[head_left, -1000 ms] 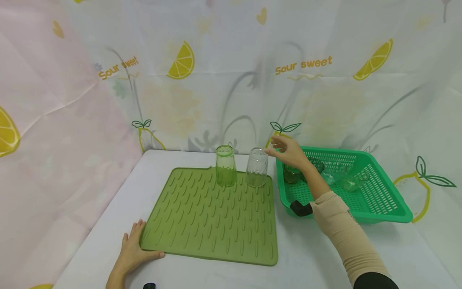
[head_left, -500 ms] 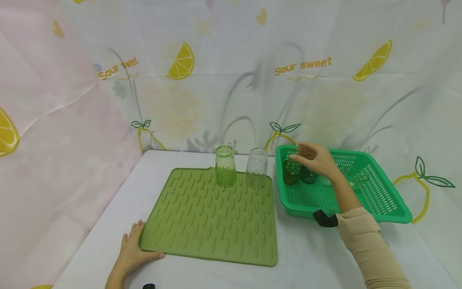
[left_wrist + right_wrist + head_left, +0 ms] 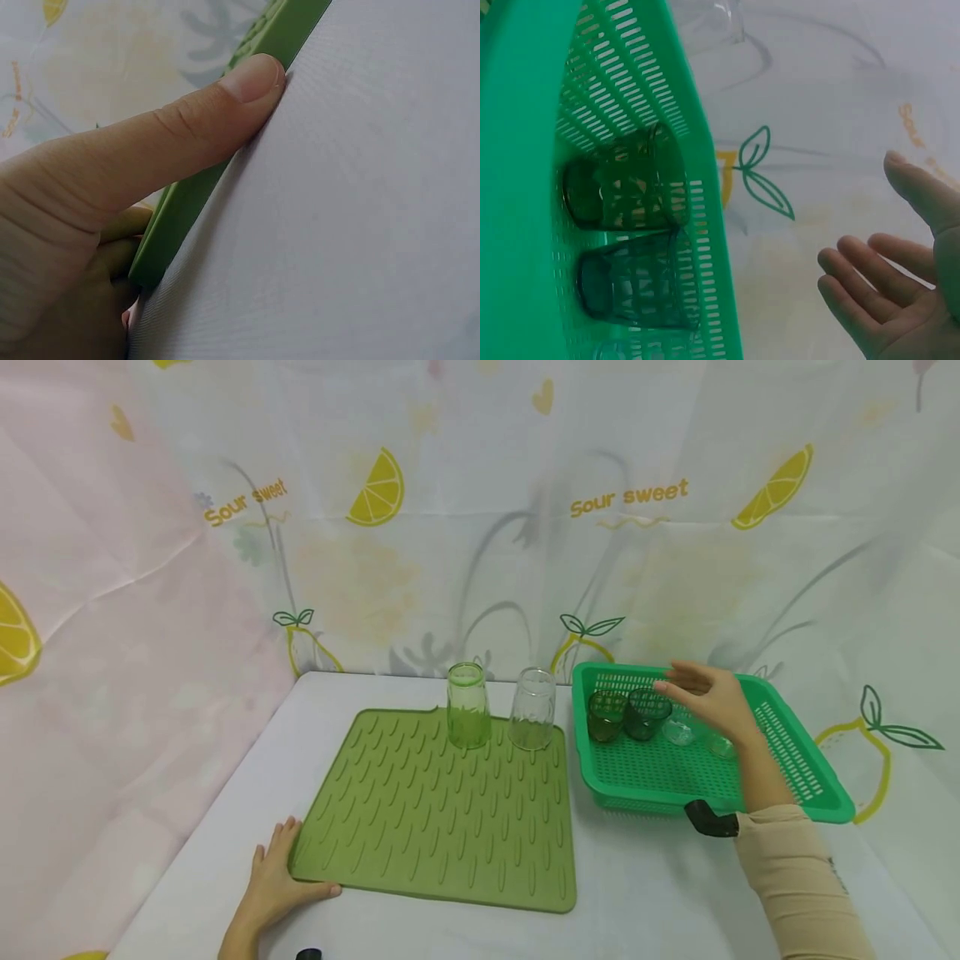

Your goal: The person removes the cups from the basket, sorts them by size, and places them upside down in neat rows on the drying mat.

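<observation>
Head view, nearest stuff first: I had the L hand (image 3: 273,881) at the near-left corner of the flat green rubbery mat w/ raised ridges (image 3: 435,810), which lay on the white cloth-covered table (image 3: 615,860). Its fingers ran straight along the left side, thumb along the front edge, touching but not gripping; prob. set so to stop the mat sliding.

The R hand (image 3: 705,697) was over the green plastic slotted basket (image 3: 637,798), fingers relaxed, thumb apart, nothing held. In the basket, L to R: short amber-brown glass tumbler (image 3: 606,717), short dark green glass tumbler (image 3: 647,717), small clear glass (image 3: 678,732), small pale green glass (image 3: 722,745), the last partly hidden by the arm. First two stood mouth-up; prob. in a row for easy reach.

At the mat's far edge stood a tall light green glass tumbler (image 3: 468,710) and a tall clear glass tumbler (image 3: 532,710), apart, seemingly mouth-down; prob. wider end down for steadiness. Behind all that, white lemon-print cloth backdrop (image 3: 465,568).

L wrist view gave me the thumb tip against the mat's thick side edge, hard to make out in head view. R wrist view showed bare inner fingers & palm, where head view gave mostly the back. Exact gap betw. R hand & glasses: couldn't tell.
</observation>
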Action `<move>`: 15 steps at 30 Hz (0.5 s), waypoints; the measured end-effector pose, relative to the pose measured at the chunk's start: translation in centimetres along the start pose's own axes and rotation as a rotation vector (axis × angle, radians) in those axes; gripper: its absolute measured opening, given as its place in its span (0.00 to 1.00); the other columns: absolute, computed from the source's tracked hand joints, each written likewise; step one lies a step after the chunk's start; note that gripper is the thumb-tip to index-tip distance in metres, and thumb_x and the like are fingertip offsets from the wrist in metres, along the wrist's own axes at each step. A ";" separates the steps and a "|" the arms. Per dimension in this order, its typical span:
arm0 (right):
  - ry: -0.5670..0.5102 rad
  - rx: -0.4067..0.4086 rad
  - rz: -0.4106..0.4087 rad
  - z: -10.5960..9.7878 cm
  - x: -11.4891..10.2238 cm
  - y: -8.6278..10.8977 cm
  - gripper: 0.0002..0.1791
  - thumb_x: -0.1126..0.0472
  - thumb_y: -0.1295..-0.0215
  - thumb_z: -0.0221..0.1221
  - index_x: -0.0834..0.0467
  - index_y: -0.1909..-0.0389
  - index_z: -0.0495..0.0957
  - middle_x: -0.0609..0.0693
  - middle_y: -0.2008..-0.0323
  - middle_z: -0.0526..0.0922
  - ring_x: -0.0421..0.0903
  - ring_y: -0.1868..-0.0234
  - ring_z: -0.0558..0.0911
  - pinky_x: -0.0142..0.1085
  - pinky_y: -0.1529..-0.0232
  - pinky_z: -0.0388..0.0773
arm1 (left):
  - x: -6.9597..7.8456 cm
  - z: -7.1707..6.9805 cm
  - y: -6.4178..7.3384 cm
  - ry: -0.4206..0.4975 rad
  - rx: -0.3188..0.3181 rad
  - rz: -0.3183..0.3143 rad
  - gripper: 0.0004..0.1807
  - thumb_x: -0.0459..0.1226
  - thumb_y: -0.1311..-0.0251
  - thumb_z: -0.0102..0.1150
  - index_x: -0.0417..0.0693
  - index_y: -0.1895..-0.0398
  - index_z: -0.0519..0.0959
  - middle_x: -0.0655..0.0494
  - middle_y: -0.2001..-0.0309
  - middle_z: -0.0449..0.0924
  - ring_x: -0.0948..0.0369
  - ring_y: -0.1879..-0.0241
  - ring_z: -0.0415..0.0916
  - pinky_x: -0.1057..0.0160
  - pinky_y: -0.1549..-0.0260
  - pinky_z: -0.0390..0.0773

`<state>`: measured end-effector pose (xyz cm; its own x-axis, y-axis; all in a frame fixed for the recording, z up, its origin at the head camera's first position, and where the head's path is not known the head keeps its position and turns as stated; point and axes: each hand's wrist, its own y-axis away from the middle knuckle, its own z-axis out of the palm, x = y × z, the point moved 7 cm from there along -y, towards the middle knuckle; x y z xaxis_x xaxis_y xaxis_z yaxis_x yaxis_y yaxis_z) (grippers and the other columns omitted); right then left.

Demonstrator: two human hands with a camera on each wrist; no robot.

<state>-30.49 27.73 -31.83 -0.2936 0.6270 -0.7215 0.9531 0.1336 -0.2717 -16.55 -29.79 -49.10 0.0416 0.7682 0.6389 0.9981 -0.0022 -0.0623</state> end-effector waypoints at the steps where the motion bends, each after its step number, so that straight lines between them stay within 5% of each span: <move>1: 0.004 0.007 0.007 -0.2 0.4 0.1 0.31 0.56 0.34 0.57 0.67 0.35 0.64 0.68 0.45 0.75 0.16 0.61 0.70 0.15 0.63 0.70 | 0.0 0.0 0.0 0.000 0.000 0.000 0.64 0.45 0.74 0.79 0.18 0.36 0.52 0.17 0.36 0.46 0.28 0.35 0.41 0.33 0.37 0.29; 3: 0.008 0.022 0.025 -0.6 1.2 0.3 0.31 0.55 0.33 0.57 0.67 0.35 0.64 0.63 0.47 0.78 0.16 0.61 0.70 0.15 0.63 0.71 | 0.0 0.0 0.0 0.003 0.000 0.000 0.64 0.44 0.74 0.79 0.18 0.36 0.52 0.17 0.36 0.46 0.28 0.35 0.41 0.32 0.37 0.29; 6: 0.002 0.044 0.062 -1.3 2.6 0.6 0.31 0.53 0.33 0.56 0.67 0.36 0.64 0.40 0.55 0.80 0.17 0.61 0.70 0.19 0.62 0.73 | 0.0 0.0 0.1 0.005 -0.002 -0.002 0.64 0.44 0.73 0.78 0.18 0.36 0.51 0.17 0.36 0.46 0.28 0.35 0.40 0.32 0.37 0.29; 9: -0.015 0.072 0.111 -1.9 3.9 0.9 0.33 0.50 0.34 0.56 0.67 0.36 0.64 0.21 0.63 0.71 0.17 0.61 0.70 0.34 0.54 0.77 | 0.0 0.0 0.1 0.005 -0.005 -0.005 0.64 0.44 0.73 0.78 0.18 0.36 0.51 0.17 0.36 0.46 0.28 0.35 0.40 0.32 0.37 0.29; 12: -0.053 0.091 0.171 -2.7 5.4 0.9 0.35 0.48 0.33 0.55 0.68 0.34 0.62 0.18 0.65 0.69 0.18 0.62 0.69 0.49 0.48 0.74 | 0.0 0.1 0.0 0.003 -0.006 -0.008 0.65 0.45 0.73 0.79 0.18 0.36 0.51 0.17 0.36 0.46 0.28 0.34 0.40 0.32 0.37 0.29; 15: -0.147 0.119 0.208 -3.7 7.9 0.4 0.36 0.48 0.34 0.55 0.69 0.34 0.60 0.25 0.62 0.73 0.21 0.61 0.74 0.46 0.45 0.74 | 0.0 0.1 0.0 0.002 -0.004 -0.007 0.65 0.45 0.73 0.79 0.18 0.36 0.51 0.17 0.36 0.46 0.28 0.34 0.40 0.32 0.37 0.28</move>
<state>-32.13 35.55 -35.28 -0.1085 0.5124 -0.8519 0.9811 -0.0831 -0.1749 -16.60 -29.75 -49.18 0.0344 0.7672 0.6405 0.9985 0.0010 -0.0548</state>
